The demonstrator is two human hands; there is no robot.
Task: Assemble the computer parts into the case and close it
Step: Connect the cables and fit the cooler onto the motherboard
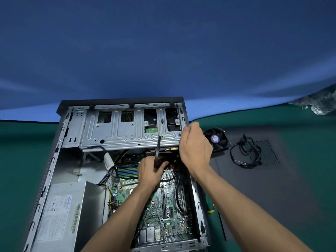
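An open computer case (54, 157) lies flat on the green table. Its grey metal drive cage (118, 135) spans the far end, and the green motherboard (163, 202) fills the right half. My left hand (151, 170) reaches in below the cage and grips a flat black cable (158, 142) that runs up over the cage's front. My right hand (194, 144) curls round the cage's right edge by the case wall. The silver power supply (69, 215) sits at the near left of the case.
A black case fan (218, 139) lies just right of the case, behind my right hand. A coiled black cable (245, 151) rests on the dark side panel (263, 179). A screwdriver with a green and yellow handle (210, 206) lies beside the case. Crumpled clear plastic (320, 102) sits far right.
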